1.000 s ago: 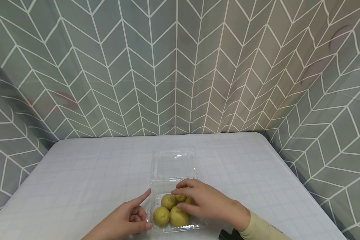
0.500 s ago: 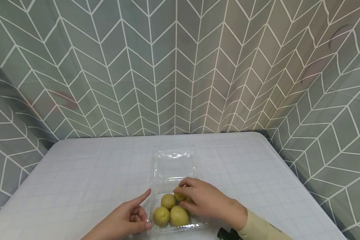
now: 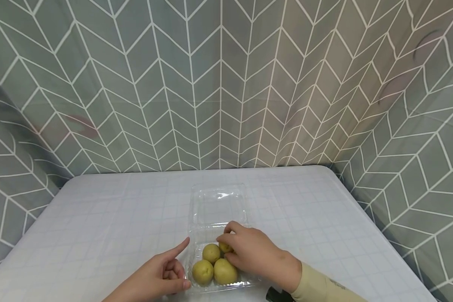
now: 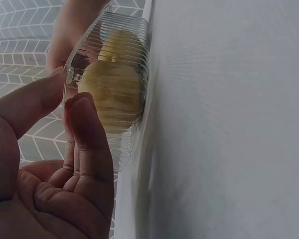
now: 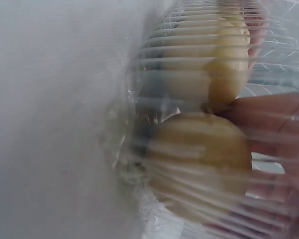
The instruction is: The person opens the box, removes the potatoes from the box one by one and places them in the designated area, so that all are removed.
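Observation:
Several round yellow-green fruits [image 3: 202, 272] sit in the base of a clear plastic clamshell box [image 3: 216, 289]; their exact kind is uncertain. Its lid [image 3: 219, 205] lies folded back, away from me. At the box's left side is my left hand [image 3: 158, 270], index finger and thumb spread along the wall and touching it, the other fingers curled. My right hand [image 3: 258, 253] reaches in from the right and grips a fruit [image 3: 225, 247] at the back, partly covered by its fingers. Through the ribbed wall, the right wrist view shows a fruit [image 5: 202, 167] beside the right fingers.
A white cloth with a faint grid covers the table [image 3: 117, 226]. Behind and at both sides hangs a grey-green patterned curtain [image 3: 211, 84]. A dark object [image 3: 277, 295] shows under the right wrist.
My right hand has shifted slightly left and closed further around the back fruit; its wrist and sleeve moved left too. The left hand and the box have stayed put.

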Motion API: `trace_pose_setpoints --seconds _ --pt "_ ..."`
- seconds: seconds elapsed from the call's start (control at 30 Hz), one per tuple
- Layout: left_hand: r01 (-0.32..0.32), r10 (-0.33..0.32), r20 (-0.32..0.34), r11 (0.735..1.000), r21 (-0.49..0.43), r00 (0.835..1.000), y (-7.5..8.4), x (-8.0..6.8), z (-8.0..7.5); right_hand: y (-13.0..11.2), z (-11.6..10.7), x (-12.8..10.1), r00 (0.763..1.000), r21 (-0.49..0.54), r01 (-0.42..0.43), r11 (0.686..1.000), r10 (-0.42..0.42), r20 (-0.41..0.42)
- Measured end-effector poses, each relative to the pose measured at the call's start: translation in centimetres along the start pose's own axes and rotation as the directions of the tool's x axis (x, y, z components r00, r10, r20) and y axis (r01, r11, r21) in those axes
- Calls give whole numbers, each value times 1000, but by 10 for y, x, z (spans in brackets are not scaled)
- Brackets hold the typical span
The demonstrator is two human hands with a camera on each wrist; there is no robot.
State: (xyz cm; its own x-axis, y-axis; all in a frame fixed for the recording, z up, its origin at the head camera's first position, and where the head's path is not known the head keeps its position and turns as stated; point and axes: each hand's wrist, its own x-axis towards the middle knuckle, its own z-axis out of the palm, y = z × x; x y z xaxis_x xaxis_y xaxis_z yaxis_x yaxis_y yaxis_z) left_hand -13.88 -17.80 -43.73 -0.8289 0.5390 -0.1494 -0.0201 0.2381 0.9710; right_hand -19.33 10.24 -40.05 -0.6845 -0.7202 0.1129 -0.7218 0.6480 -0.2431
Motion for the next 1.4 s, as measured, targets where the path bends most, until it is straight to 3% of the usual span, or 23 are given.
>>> trace_pose_setpoints --seconds 0.23,0.57,0.7,0.9,1.17,1.4 --pt "-11 11 6 1000 -12 1000 -1 0 0 3 3 3 1000 -30 23 999 -24 -16" --pt "-72 72 14 997 11 997 -1 -2 0 9 5 -2 994 154 37 987 -20 -111" --pt "-45 45 10 999 -2 999 -1 -2 0 9 3 -3 987 156 85 984 -62 -147" --pt "2 -2 9 1000 -26 1000 1 -1 1 9 3 -8 987 169 77 983 -51 -153" --pt "-8 8 5 1000 -20 1000 0 -1 1 10 4 -7 986 199 105 974 -76 -149" --pt "-16 16 7 1000 -5 1000 1 -2 1 15 4 -10 977 218 133 967 -91 -195"
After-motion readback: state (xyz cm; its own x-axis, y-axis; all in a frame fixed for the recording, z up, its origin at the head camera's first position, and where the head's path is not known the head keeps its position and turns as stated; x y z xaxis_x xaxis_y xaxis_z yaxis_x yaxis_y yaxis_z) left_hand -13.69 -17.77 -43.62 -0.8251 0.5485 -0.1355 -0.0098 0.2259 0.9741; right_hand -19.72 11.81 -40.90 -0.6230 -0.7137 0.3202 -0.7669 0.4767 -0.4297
